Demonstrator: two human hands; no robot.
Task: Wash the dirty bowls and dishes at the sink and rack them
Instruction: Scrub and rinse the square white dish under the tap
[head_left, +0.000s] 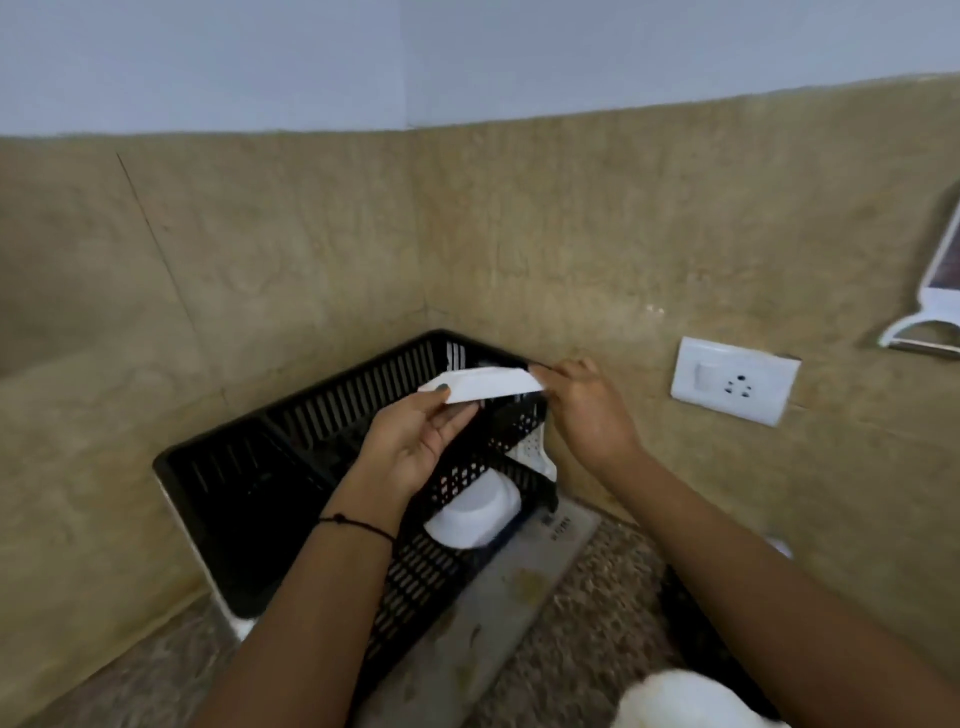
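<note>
Both hands hold a white dish (480, 385) level above the black rack (291, 467): left hand (415, 447) fingers pinching its near edge, right hand (582, 405) fingers pinching its end, likely to set it down beside the racked bowl (475, 512).

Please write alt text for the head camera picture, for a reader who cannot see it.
The left hand and the right hand hold a white dish by its ends over a black slotted rack in a counter corner. A white bowl lies in the rack below, a wall socket at the right.
</note>
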